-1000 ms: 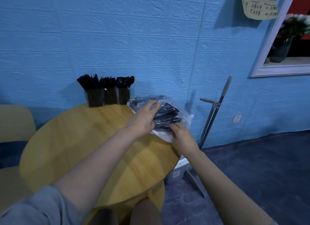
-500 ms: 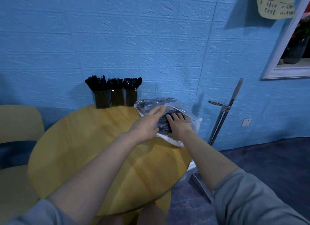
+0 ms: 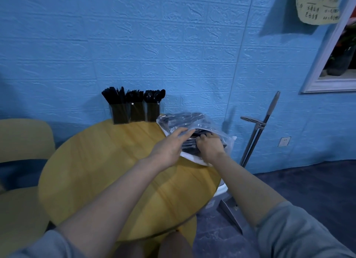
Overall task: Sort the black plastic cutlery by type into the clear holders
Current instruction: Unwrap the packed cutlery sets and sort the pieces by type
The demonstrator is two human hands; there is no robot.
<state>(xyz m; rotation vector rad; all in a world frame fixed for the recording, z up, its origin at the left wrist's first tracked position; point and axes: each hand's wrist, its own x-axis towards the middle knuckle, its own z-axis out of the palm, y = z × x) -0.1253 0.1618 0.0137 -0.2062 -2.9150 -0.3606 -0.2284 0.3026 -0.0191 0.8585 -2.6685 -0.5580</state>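
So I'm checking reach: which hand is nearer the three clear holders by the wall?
Left. The left hand rests on the plastic bag's near left edge, below and right of the holders. The right hand digs into the bag farther right.

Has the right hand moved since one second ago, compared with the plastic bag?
Yes. The right hand went from the bag's near edge further in over the cutlery, toward the left hand.
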